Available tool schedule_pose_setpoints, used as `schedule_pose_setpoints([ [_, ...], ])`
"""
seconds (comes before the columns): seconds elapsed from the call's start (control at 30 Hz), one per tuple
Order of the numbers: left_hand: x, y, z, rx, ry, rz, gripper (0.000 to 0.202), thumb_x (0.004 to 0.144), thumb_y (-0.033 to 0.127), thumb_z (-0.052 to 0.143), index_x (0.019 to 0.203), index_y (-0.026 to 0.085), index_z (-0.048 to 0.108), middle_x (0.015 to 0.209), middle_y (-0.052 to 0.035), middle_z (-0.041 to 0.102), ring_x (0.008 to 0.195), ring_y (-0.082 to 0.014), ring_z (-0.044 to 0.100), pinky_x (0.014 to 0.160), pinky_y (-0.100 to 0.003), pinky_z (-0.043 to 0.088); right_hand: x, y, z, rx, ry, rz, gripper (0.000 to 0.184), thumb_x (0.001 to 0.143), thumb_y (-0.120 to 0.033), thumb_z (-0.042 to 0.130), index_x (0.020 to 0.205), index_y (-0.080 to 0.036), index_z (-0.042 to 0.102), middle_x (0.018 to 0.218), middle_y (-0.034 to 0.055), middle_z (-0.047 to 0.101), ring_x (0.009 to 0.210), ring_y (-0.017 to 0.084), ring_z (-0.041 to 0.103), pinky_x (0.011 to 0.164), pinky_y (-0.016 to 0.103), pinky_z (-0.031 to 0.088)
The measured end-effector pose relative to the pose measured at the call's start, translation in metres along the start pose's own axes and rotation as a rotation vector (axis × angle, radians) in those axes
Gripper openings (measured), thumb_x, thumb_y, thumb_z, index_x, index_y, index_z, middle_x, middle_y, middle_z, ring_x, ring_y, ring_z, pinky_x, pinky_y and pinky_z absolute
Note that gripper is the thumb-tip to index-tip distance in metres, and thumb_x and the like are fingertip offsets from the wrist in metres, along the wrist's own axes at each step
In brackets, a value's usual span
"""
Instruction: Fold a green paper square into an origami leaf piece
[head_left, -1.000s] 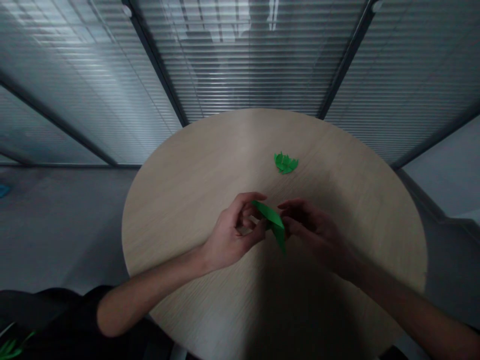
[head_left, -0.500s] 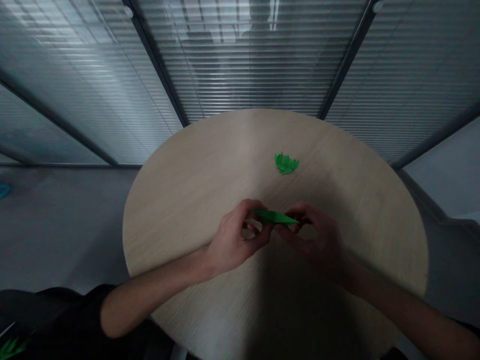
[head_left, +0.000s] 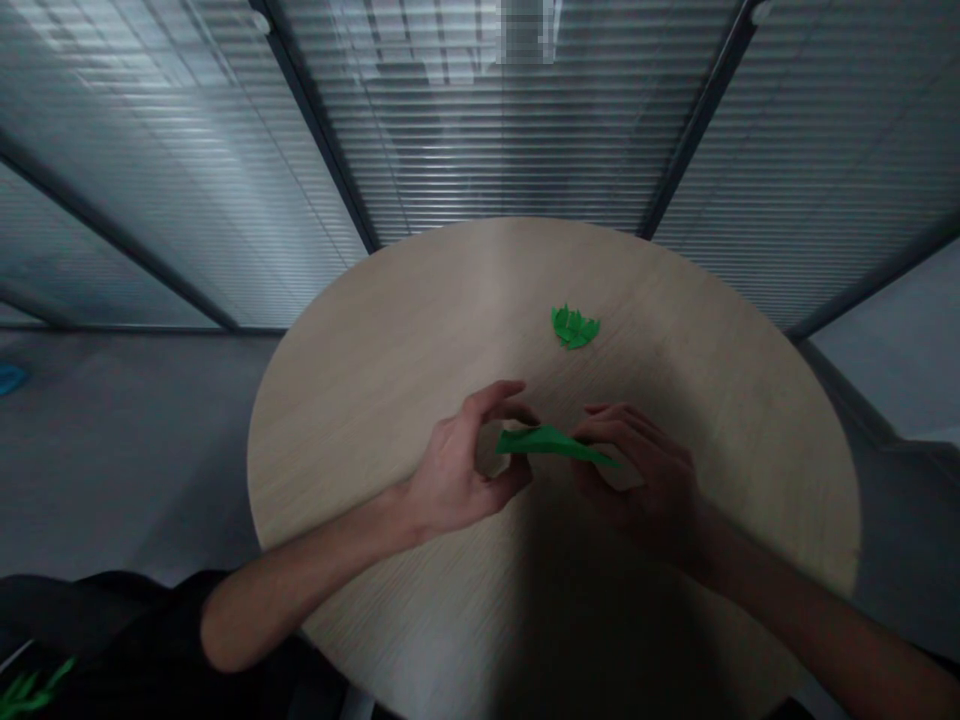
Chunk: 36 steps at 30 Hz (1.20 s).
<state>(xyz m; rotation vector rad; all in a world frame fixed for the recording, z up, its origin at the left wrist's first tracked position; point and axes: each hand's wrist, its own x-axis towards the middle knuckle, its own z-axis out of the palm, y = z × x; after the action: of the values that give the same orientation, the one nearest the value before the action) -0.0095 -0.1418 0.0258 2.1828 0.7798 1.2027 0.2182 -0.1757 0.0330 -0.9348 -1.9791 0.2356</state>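
Observation:
A piece of folded green paper is held over the table, seen almost edge-on. My right hand pinches its right end, thumb below and fingers on top. At the other end, my left hand has its thumb under the paper and a fingertip at its upper edge, while the index finger is raised away. A small heap of pointed green folded paper pieces lies on the table beyond both hands.
The round wooden table reaches up to glass panels with blinds. Something green and spiky sits at the lower left by my dark clothing. A blue object lies on the floor at far left.
My left index finger has lifted off and the left fingers have loosened. More of the paper's left end now shows, and the paper has shifted slightly, its right tip lower.

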Motion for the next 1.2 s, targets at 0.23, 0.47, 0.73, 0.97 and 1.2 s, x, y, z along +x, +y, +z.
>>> schedule_pose_setpoints([
  [0.23,-0.001,0.001,-0.002,-0.028,-0.048,0.115,0.062,0.079,0.007,0.064,0.137,0.024,0.048,0.119,-0.0096,0.074,0.107,-0.0244,0.073,0.093,-0.041,0.06,-0.002,0.001,-0.002,-0.005,-0.006,-0.132,0.026,0.089,-0.02,0.069,0.114,-0.026,0.065,0.091,0.0036,0.073,0.084,0.023,0.069,0.096,0.051,0.06],
  [0.47,0.003,0.001,-0.004,-0.048,-0.069,0.143,0.045,0.084,0.013,0.069,0.126,0.022,0.057,0.114,-0.0118,0.075,0.11,-0.0259,0.071,0.097,-0.045,0.059,-0.004,0.001,-0.004,-0.004,-0.036,-0.148,0.037,0.092,-0.016,0.066,0.128,-0.024,0.063,0.106,0.0068,0.077,0.097,0.024,0.072,0.103,0.053,0.058],
  [0.73,0.006,0.004,-0.006,-0.058,-0.106,0.158,0.045,0.083,0.011,0.066,0.125,0.024,0.058,0.101,-0.0086,0.078,0.108,-0.0273,0.07,0.099,-0.05,0.056,0.001,-0.002,-0.006,0.015,-0.075,-0.218,0.029,0.093,-0.019,0.063,0.121,-0.026,0.066,0.1,0.0057,0.078,0.094,0.024,0.073,0.097,0.048,0.061],
  [0.97,0.008,0.012,-0.006,-0.16,-0.14,-0.066,0.039,0.082,0.012,0.065,0.12,0.02,0.059,0.102,-0.007,0.074,0.088,-0.0198,0.071,0.079,-0.034,0.059,0.004,-0.005,-0.005,0.155,-0.095,0.02,0.018,0.093,-0.016,0.063,0.109,-0.023,0.069,0.095,0.0054,0.077,0.086,0.022,0.074,0.077,0.035,0.063],
  [1.2,0.011,0.012,0.001,-0.368,-0.072,-0.444,0.009,0.092,0.022,0.067,0.092,0.017,0.059,0.075,0.0016,0.061,0.065,-0.0114,0.058,0.057,-0.022,0.048,0.002,-0.004,0.003,0.487,-0.153,0.558,0.015,0.094,-0.035,0.069,0.095,-0.021,0.072,0.078,0.0003,0.075,0.067,0.017,0.074,0.057,0.023,0.058],
])
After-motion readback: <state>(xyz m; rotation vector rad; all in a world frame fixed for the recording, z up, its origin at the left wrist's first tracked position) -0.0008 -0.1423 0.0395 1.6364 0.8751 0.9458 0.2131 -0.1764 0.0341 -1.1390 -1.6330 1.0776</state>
